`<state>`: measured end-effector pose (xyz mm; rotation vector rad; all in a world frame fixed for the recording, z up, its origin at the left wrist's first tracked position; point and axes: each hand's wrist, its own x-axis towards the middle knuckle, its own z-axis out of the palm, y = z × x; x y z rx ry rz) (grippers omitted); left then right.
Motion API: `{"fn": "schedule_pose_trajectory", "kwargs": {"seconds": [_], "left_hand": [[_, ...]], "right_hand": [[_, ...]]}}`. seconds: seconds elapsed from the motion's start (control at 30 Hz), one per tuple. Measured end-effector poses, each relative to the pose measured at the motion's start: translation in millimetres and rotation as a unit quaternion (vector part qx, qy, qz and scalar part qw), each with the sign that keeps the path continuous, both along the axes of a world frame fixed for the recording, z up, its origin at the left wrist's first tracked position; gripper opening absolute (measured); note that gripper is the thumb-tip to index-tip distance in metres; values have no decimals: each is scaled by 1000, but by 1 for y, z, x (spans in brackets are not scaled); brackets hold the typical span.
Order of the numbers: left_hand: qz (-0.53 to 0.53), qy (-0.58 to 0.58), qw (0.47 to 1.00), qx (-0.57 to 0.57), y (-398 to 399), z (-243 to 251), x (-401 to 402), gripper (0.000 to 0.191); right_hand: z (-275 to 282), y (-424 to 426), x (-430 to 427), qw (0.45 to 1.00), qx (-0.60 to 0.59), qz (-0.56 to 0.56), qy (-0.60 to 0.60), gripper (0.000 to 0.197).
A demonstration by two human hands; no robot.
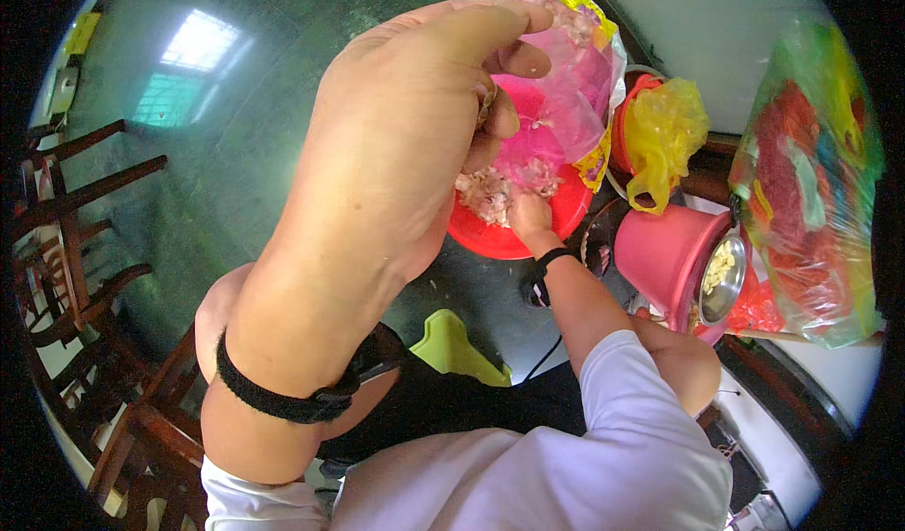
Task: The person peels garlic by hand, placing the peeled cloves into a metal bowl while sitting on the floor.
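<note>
Raised close to the camera, my left hand (417, 99) has its fingers curled. Something small and brownish shows between them, too unclear to identify. My right hand (532, 216) reaches down into a red plastic basin (495, 243), against pale, papery pieces that look like garlic skins (486, 195). Its fingertips are hidden. Over the basin's far side lies a pink-lined plastic bag (583, 92) with a yellow and green printed edge, holding more pale and purplish pieces. To the right, a steel bowl (735, 283) with pale cloves rests at a pink bucket (657, 255).
A yellow plastic bag (664, 135) hangs over a red container. Farther right is a large transparent bag (806, 198) of colourful items. A lime-green plastic piece (456, 347) lies between my legs. Dark wooden chairs (134, 418) stand at the left on the green floor (212, 191).
</note>
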<state>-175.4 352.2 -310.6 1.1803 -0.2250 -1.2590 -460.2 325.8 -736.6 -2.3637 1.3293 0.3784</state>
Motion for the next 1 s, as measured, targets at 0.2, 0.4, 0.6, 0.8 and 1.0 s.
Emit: {"fn": "schedule_pose_trajectory", "kwargs": {"seconds": [0.2, 0.4, 0.6, 0.8, 1.0], "left_hand": [[-7, -27, 999, -15, 4, 6, -4, 31], [-2, 33, 999, -13, 3, 22, -10, 17], [-31, 107, 994, 15, 18, 44, 0, 18], [-55, 44, 997, -27, 15, 20, -10, 20], [-153, -175, 972, -41, 10, -16, -35, 21]], "right_hand": [[41, 2, 0, 994, 71, -51, -61, 22], [39, -4, -26, 975, 8, -153, -163, 31], [79, 0, -26, 723, 384, -421, -391, 20], [119, 0, -33, 700, 409, -413, -414, 23], [241, -6, -1, 684, 396, -398, -467, 18]]}}
